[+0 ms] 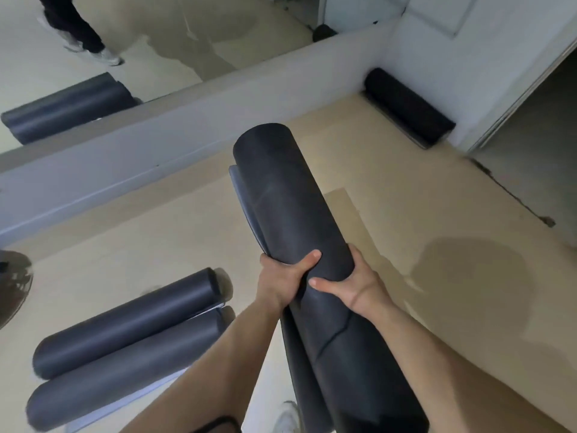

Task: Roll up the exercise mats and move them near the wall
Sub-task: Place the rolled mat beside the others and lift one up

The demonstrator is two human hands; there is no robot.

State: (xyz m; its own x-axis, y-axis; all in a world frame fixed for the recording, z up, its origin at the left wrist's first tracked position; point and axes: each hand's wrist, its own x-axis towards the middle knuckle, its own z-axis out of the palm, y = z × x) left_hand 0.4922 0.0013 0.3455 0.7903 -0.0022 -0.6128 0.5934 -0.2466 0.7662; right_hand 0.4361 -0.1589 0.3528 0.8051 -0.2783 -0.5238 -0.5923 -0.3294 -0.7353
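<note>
I carry a rolled dark exercise mat (281, 195) above the floor, its far end pointing toward the low grey wall (187, 120). My left hand (282, 278) grips the roll from the left, thumb across its top. My right hand (352, 285) grips it from the right, just behind the left. A loose flap of the mat hangs along the roll's left side. Two rolled mats (125, 326) lie side by side on the floor at lower left. Another rolled mat (409, 106) lies against the wall in the far right corner.
A mirror (156, 35) above the low wall reflects rolled mats and a person's legs. A doorway (530, 135) opens at the right. My white shoe (288, 415) shows at the bottom. A dark stain marks the beige floor (468, 273) at right.
</note>
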